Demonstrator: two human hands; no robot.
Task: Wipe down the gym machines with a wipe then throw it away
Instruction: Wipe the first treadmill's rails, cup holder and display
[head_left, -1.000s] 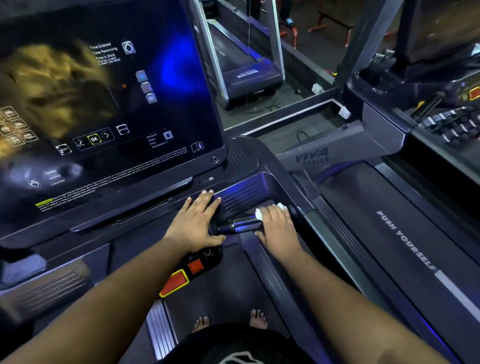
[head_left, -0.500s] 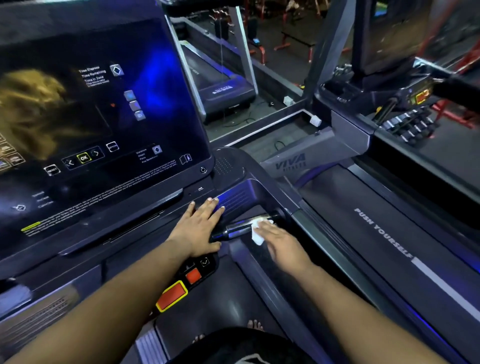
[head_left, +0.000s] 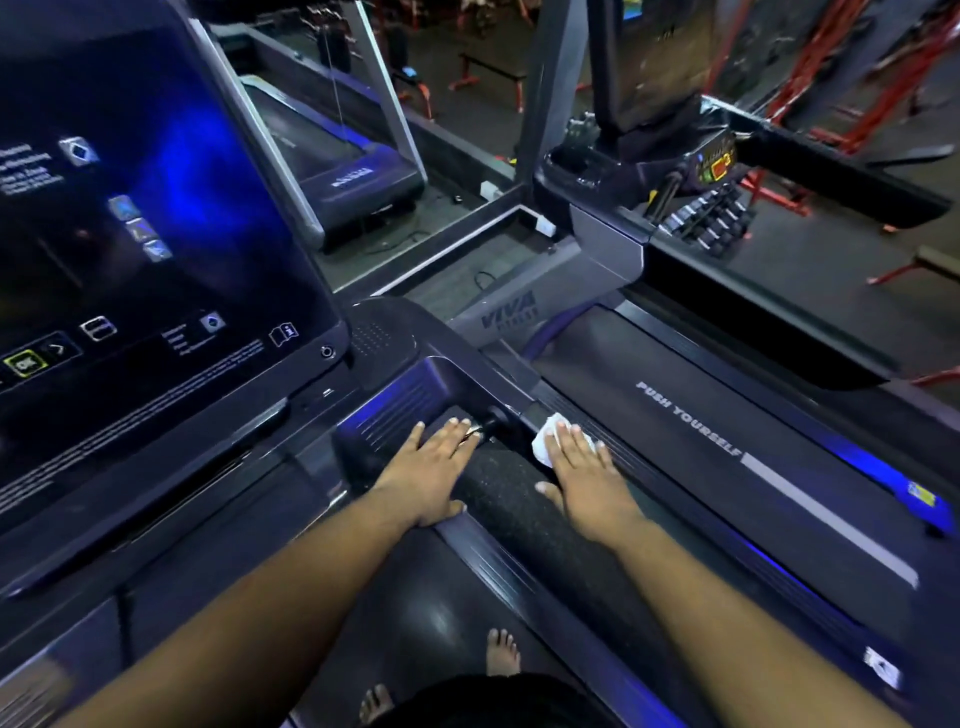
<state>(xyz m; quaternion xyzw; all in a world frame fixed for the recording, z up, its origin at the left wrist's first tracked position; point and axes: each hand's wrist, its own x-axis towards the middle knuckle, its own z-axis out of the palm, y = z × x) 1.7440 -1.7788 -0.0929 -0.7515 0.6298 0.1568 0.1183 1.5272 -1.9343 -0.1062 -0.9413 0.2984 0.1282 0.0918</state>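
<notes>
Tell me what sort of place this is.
Most likely a commercial gym. A treadmill console screen fills the left, a neighbouring treadmill belt reads PUSH YOURSELF, and a rack of dumbbells stands beyond. The right hand presses a white wipe onto the handrail.

right hand (head_left: 584, 475) pressing wipe (head_left: 545, 444), treadmill rail (head_left: 670, 493)

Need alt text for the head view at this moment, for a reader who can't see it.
A person's right hand presses a white wipe flat on a treadmill's side handrail, while the left hand rests open on the console edge. A large touchscreen fills the left; a second treadmill's belt lies to the right.
</notes>
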